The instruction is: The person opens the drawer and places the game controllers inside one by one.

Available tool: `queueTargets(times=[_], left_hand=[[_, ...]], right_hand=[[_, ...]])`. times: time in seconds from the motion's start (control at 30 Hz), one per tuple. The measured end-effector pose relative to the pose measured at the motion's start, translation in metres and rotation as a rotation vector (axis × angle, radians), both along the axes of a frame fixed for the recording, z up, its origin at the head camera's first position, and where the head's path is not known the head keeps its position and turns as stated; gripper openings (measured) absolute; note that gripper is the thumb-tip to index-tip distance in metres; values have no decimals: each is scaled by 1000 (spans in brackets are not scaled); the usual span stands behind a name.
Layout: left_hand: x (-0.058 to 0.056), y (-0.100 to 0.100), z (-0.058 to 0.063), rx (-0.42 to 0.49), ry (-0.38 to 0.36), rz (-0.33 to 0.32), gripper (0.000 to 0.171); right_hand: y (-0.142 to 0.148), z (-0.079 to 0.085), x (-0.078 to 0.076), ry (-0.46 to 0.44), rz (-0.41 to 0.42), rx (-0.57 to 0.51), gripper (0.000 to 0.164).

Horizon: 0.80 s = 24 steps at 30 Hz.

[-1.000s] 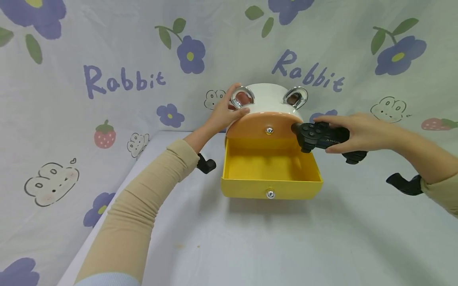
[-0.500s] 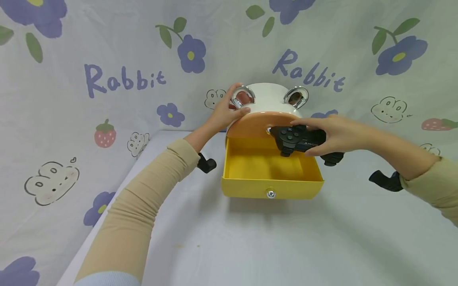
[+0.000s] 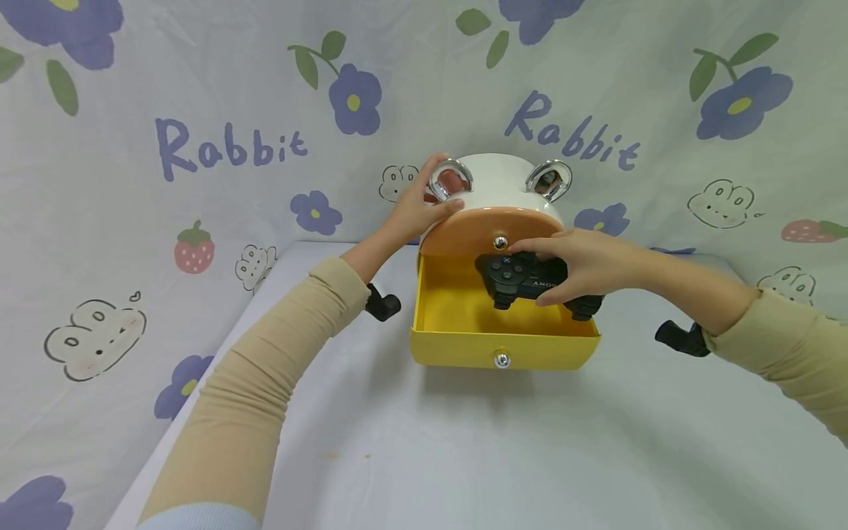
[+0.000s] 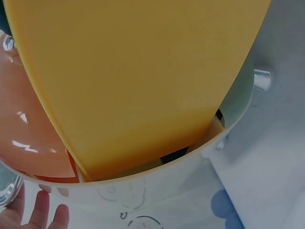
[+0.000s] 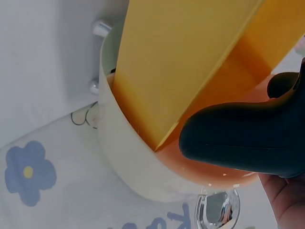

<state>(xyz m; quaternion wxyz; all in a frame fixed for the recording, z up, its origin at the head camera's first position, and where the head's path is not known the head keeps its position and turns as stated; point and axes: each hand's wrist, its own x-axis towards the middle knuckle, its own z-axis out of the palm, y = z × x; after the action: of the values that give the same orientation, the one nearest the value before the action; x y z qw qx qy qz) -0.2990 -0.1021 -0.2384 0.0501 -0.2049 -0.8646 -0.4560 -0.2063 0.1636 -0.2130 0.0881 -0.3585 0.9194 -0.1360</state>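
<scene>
**Q:** What is shown at the centre of the head view?

**A:** A black plastic game controller (image 3: 526, 276) is held over the pulled-out yellow drawer (image 3: 503, 346) of a white, round-topped storage box with two chrome ring ears (image 3: 497, 184). The right hand (image 3: 583, 265) is laid over the controller, with fingers (image 3: 530, 246) curled across its top and the thumb beneath. The left hand (image 3: 417, 206) is set against the box's upper left side, by the left chrome ring (image 3: 449, 180); its fingers are curved round the edge there.

**Q:** How might the lowering be done well?

**A:** The controller is judged best kept level and centred between the drawer's side walls, since its right grip (image 3: 583, 308) is seen close to the right wall. The bracing hold on the box should be maintained so that the box is not pushed back across the white-covered bench (image 3: 530, 449). Release is best made once the grips are resting on the drawer floor.

**Q:** What do the wrist views add?

**A:** Only the drawer's yellow underside (image 4: 143, 71) and one dark controller grip (image 5: 243, 138) are shown, close up.
</scene>
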Motion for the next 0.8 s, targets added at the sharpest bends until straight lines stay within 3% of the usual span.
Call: queueTargets(times=[0.47,0.8], left_hand=[[-2,0,-2,-7,17,-2,78],[-3,-1,-3,-9,24,-5,79]], right_hand=[[-22,-14,-6,32,29,88,71],[-35,-34,-14,47,59,125,71]])
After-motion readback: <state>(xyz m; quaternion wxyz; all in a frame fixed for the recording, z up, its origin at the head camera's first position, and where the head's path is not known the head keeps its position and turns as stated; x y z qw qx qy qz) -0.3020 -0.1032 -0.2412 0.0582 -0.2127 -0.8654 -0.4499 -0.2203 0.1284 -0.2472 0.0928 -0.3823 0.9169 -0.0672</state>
